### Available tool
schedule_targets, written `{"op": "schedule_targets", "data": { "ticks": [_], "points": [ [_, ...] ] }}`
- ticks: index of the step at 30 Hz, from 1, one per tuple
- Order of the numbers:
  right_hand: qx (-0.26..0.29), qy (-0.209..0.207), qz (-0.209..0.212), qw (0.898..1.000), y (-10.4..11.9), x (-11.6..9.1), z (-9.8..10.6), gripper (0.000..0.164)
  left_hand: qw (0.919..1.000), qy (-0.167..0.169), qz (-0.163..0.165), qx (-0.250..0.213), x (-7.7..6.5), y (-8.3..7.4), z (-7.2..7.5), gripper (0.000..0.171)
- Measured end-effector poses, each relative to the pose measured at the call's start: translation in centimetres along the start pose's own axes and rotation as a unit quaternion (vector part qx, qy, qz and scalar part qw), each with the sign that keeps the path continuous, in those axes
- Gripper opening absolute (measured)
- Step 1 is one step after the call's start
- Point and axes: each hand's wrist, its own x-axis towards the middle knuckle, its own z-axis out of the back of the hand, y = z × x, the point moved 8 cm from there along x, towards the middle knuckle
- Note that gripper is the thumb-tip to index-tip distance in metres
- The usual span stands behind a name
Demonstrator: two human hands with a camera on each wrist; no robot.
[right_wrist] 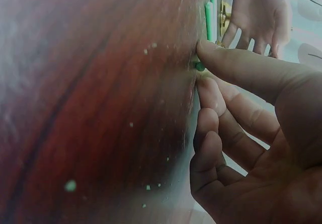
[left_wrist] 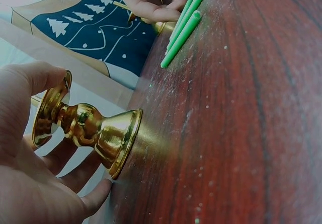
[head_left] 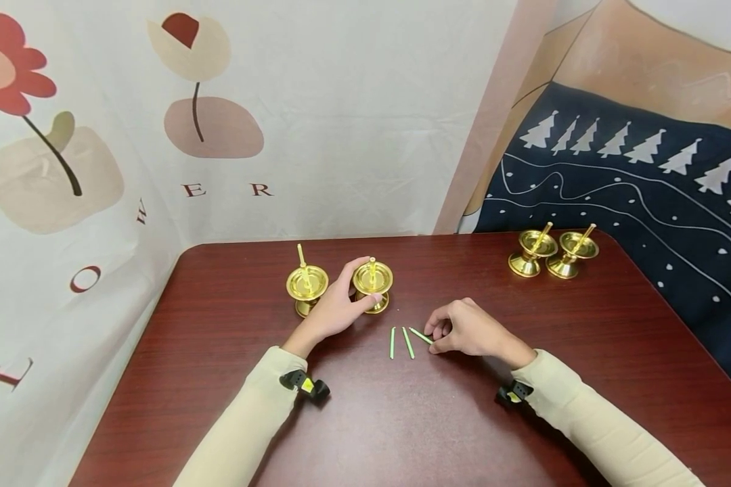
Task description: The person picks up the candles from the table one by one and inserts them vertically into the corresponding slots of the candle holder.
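My left hand (head_left: 334,310) grips a brass candle holder (left_wrist: 116,138) that stands upright on the table. The thumb lies at its dish rim, and the other fingers pass behind the stem. A slim yellow stick (head_left: 373,265), seen nearly end-on, rises from that dish. Between thumb and fingertip, my right hand (head_left: 468,330) pinches the near end of a thin green candle (head_left: 419,335), low at the tabletop. Two more green candles lie left of it, one upright in view (head_left: 392,343), the other slanted (head_left: 408,343). Close by my left hand stands another brass holder (head_left: 307,274) with a yellow stick.
Two more brass holders, one nearer (head_left: 526,265) and one beside it (head_left: 564,268), stand at the back right, each with a yellow stick. The dark red table (head_left: 353,419) ends at printed cloths behind. Small pale specks dot its surface.
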Motion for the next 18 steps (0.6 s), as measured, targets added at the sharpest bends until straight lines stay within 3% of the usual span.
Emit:
{"op": "schedule_targets", "data": {
  "ticks": [18],
  "points": [
    [-0.013,0.013,-0.007,1.000,-0.33,0.83,0.52,0.019,1.0000,0.001,0.003,0.002,-0.09,-0.06,-0.01,0.076]
  ]
}}
